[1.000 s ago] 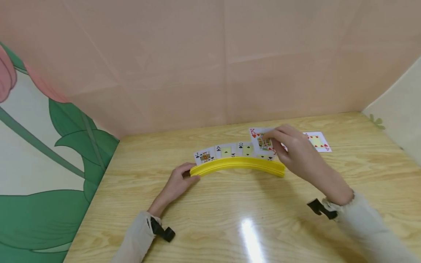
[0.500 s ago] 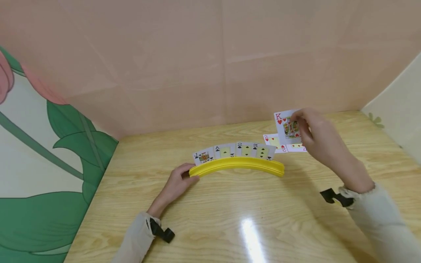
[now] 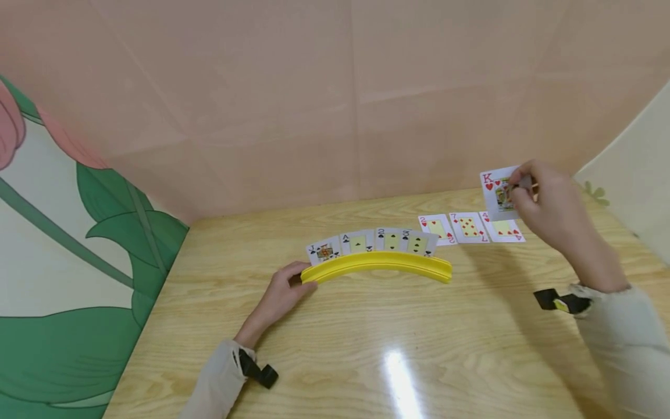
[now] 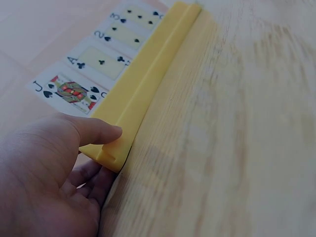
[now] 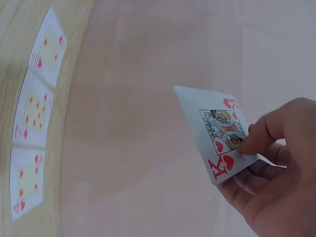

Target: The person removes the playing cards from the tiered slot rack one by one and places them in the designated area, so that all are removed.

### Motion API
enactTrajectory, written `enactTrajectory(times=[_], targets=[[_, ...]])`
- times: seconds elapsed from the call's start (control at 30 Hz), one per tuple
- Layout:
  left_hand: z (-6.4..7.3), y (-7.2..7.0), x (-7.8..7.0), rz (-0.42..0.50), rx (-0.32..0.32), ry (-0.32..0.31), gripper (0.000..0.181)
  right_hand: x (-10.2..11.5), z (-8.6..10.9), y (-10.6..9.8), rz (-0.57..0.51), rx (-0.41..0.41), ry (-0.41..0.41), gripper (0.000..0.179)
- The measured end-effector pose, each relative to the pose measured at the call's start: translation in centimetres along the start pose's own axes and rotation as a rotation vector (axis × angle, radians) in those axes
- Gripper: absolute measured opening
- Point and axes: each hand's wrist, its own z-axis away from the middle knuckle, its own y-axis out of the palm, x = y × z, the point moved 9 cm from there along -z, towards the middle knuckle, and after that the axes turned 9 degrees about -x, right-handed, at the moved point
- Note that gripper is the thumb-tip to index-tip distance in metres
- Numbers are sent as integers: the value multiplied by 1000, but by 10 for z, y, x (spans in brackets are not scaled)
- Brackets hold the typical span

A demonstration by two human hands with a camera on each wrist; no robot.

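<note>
My left hand (image 3: 282, 294) grips the left end of a curved yellow card holder (image 3: 377, 260), thumb in front and fingers behind, as the left wrist view shows. In the holder stand the jack of spades (image 4: 71, 92), ace of clubs (image 3: 358, 241), two of spades (image 3: 390, 240) and three of spades (image 3: 419, 241). My right hand (image 3: 557, 212) pinches the king of hearts (image 5: 222, 131) between thumb and fingers, raised above the table. Below it, face up in a row, lie the two of hearts (image 3: 437, 230), seven of diamonds (image 3: 469, 227) and four of hearts (image 3: 503, 231).
The wooden table (image 3: 335, 343) meets a pinkish covered wall (image 3: 272, 116) at the back. A panel with painted green leaves (image 3: 112, 233) borders the left side, and a pale wall (image 3: 638, 174) the right. The holder's right end carries no card.
My right hand has moved right and up with the king of hearts, away from the holder to over the card row. The left hand stays on the holder.
</note>
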Motion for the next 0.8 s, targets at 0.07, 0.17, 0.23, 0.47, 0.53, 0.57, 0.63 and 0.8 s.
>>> enactTrajectory(times=[0.07, 0.17, 0.23, 0.47, 0.53, 0.57, 0.63, 0.8], targets=[[0, 0, 1, 1, -4, -4, 31, -12, 0, -2, 23, 10, 32, 15], [0, 0, 2, 2, -6, -13, 31, -31, -1, -5, 70, 19, 83, 15], [-1, 0, 3, 2, -5, -18, 31, -42, -1, -7, 99, 21, 105, 15], [0, 0, 3, -3, -1, -10, 31, -69, 0, -11, 128, 33, 151, 21], [0, 0, 3, -6, -7, -6, 31, -75, 1, -12, 130, 37, 160, 23], [0, -1, 2, -8, -10, -4, 31, -78, 1, -12, 132, 33, 161, 23], [0, 0, 2, -9, -14, -3, 31, -84, 2, -13, 135, 25, 160, 24], [-1, 0, 5, -7, -15, -6, 30, -101, 5, -12, 131, 11, 158, 22]])
